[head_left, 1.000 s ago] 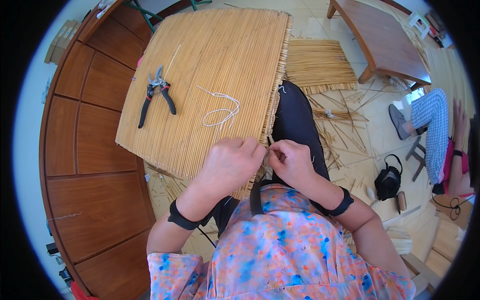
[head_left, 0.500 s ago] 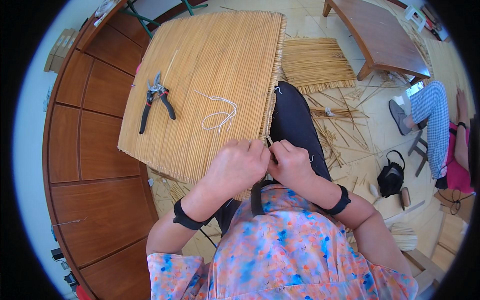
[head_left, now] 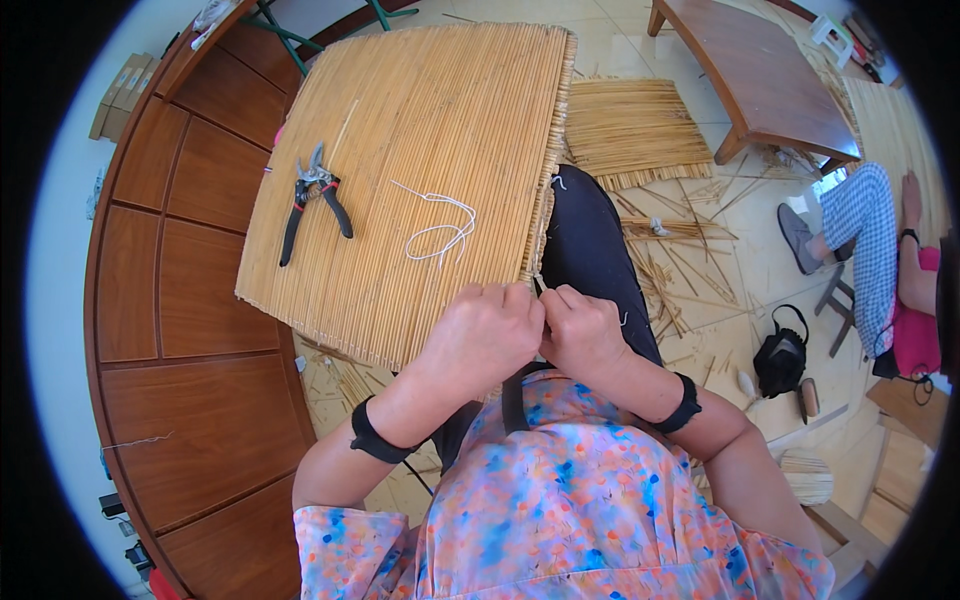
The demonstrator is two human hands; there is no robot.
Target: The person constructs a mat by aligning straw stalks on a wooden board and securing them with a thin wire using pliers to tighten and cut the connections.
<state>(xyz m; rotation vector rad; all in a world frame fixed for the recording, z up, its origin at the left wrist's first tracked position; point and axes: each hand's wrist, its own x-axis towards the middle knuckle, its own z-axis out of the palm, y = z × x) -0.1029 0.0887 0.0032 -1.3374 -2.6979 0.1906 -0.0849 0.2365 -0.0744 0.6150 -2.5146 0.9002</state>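
Note:
A large mat of straight yellow stalks (head_left: 430,110) lies in front of me, its near right corner by my hands. My left hand (head_left: 492,325) is closed at that corner, knuckles up. Pressed against it, my right hand (head_left: 580,330) is closed too, fingers curled at the mat's edge. What the fingertips pinch is hidden; a small dark tip shows just above them. On the mat rest black-handled pruning shears (head_left: 316,200) with their jaws pointing away, and a loose loop of white string (head_left: 440,225).
A smaller stalk mat (head_left: 635,130) and scattered stalks (head_left: 665,270) lie on the tiled floor at right. Beyond stands a low wooden table (head_left: 765,80). Another person's leg (head_left: 855,250) and a black bag (head_left: 782,352) are at far right. Wooden cabinet panels (head_left: 200,400) border the left.
My hands have shifted very slightly nearer to me and stay closed together. At far right the other person's arm has moved a little. The shears and string lie as before.

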